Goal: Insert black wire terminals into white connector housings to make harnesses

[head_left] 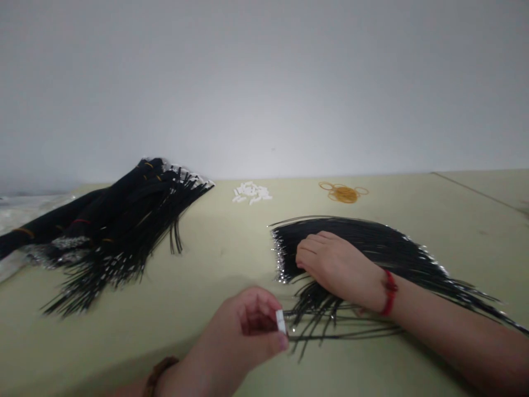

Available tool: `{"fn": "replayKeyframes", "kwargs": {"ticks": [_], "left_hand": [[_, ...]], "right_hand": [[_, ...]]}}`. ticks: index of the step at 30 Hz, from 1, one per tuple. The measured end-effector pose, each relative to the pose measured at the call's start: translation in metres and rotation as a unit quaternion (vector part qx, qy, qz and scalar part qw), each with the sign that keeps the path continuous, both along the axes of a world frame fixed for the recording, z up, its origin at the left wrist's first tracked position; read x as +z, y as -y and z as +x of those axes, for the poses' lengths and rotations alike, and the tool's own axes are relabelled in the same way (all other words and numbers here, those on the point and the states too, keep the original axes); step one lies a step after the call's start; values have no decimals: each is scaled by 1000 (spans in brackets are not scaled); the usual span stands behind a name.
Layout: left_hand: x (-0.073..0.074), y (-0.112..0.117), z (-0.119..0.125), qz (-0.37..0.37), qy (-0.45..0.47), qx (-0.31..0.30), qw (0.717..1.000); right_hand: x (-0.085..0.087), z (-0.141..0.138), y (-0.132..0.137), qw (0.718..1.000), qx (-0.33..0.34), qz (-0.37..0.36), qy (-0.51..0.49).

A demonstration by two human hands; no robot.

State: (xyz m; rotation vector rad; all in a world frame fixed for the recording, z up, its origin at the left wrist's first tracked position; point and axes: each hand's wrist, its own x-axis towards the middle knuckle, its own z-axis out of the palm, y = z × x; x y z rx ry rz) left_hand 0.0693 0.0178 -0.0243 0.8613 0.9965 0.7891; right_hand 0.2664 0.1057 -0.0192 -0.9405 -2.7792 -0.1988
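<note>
My left hand (243,336), near the front of the table, pinches a small white connector housing (281,321) between thumb and fingers. A few black wires (347,337) run from the housing to the right. My right hand (330,262) lies on a wide fan of black wires (363,234). Its fingers are bent and close together at the left part of the fan, with the fingertips partly hidden among the wires. Bare metal terminals (280,259) line the fan's left end. Shorter wire ends (309,303) spread out below my right hand.
Several tied bundles of black wires (119,220) with white connectors lie at the left. At the back are a pile of loose white housings (251,192) and a heap of yellow rubber bands (345,194). Clear plastic bags (28,212) lie at the far left; a wall stands behind.
</note>
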Motion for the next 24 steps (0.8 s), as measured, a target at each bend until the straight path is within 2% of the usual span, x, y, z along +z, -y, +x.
{"fn": "replayKeyframes", "kwargs": {"ticks": [12,18,24], "left_hand": [[4,-4,0,-27,-18,1,999],[6,-5,-1,-43,-27,31,998],[7,-5,-2,-48,-37,43,997]], "right_hand": [[-13,9,-6,995,54,18,-85],[-2,4,11,976,31,29,-213],[-2,-2,19,975,17,21,-219]]}}
